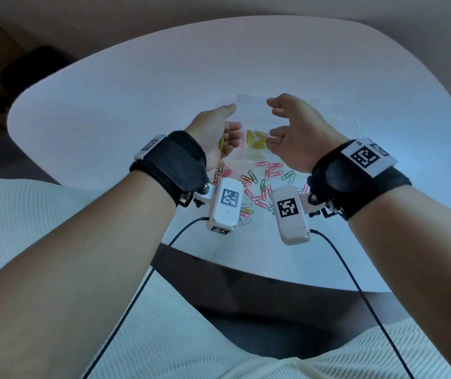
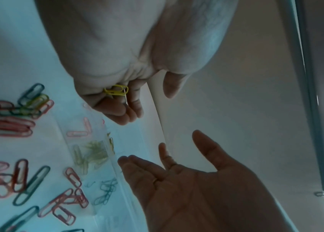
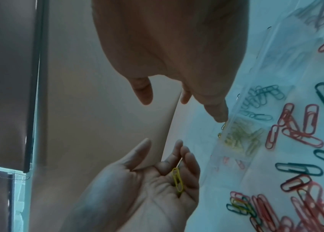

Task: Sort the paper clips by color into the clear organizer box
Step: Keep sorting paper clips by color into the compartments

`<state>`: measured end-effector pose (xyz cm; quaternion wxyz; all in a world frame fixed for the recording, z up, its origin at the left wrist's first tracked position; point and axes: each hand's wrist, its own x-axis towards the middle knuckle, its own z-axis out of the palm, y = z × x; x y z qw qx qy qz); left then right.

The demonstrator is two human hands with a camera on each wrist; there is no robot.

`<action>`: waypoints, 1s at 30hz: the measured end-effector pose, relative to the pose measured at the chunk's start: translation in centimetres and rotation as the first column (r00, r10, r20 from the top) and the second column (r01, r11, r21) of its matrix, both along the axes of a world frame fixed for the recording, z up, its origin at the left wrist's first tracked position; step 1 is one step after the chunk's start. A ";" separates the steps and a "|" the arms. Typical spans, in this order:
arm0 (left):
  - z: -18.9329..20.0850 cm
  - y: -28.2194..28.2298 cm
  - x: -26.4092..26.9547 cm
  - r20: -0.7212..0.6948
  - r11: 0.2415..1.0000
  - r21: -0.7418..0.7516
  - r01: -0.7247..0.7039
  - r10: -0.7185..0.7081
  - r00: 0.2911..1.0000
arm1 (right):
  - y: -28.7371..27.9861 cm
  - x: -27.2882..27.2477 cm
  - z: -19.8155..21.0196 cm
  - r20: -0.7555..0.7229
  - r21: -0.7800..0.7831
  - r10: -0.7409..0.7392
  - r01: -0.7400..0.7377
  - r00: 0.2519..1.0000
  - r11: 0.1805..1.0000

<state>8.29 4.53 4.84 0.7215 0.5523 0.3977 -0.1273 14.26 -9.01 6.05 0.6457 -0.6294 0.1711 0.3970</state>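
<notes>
The clear organizer box [image 1: 242,100] lies on the white table [image 1: 137,91] between my two hands. One compartment holds yellow paper clips [image 1: 255,139], with pink ones [image 2: 79,131] and green ones [image 2: 107,191] in the neighbouring compartments. My left hand [image 1: 234,117] hovers at the box's left side, its lower fingers curled round a yellow paper clip [image 3: 177,180]. My right hand [image 1: 272,119] is at the box's right side, palm facing left and holding nothing. One of its fingertips [image 3: 219,119] is at the edge of the yellow compartment.
A loose pile of red, pink, green and white paper clips [image 1: 260,181] lies on the table between the box and the near table edge [image 1: 219,258]. Black cables [image 1: 142,283] hang from both wrist cameras over my lap.
</notes>
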 end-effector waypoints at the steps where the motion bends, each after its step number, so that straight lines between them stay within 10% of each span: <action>1: 0.0 -0.1 0.1 0.009 0.999 -0.030 -0.015 0.015 1.000 | -0.2 -0.2 0.0 -0.004 0.026 -0.012 0.012 1.000 1.000; 11: -0.8 -2.1 0.7 0.170 0.962 -0.266 0.057 -0.011 0.985 | -6.2 -2.0 0.0 0.095 0.028 -0.104 0.102 0.990 0.994; 17: 0.3 -2.6 0.1 0.258 0.981 0.059 0.184 -0.193 0.947 | -10.2 -2.7 0.0 0.297 -0.191 0.056 0.002 0.953 0.982; 21: 0.7 -3.3 -1.8 0.114 0.659 0.643 0.390 -0.587 0.802 | -11.6 -3.7 -2.1 0.417 -0.534 0.391 -0.127 0.820 0.836; 25: -1.6 -3.9 -3.7 -0.212 0.315 0.726 0.611 -0.742 0.635 | -11.8 -4.5 -4.9 0.357 -0.759 0.646 -0.192 0.675 0.621; 30: -3.6 -5.0 -4.0 -0.324 0.151 0.750 0.644 -0.765 0.557 | -10.9 -4.9 -6.8 0.405 -0.816 0.719 -0.133 0.564 0.563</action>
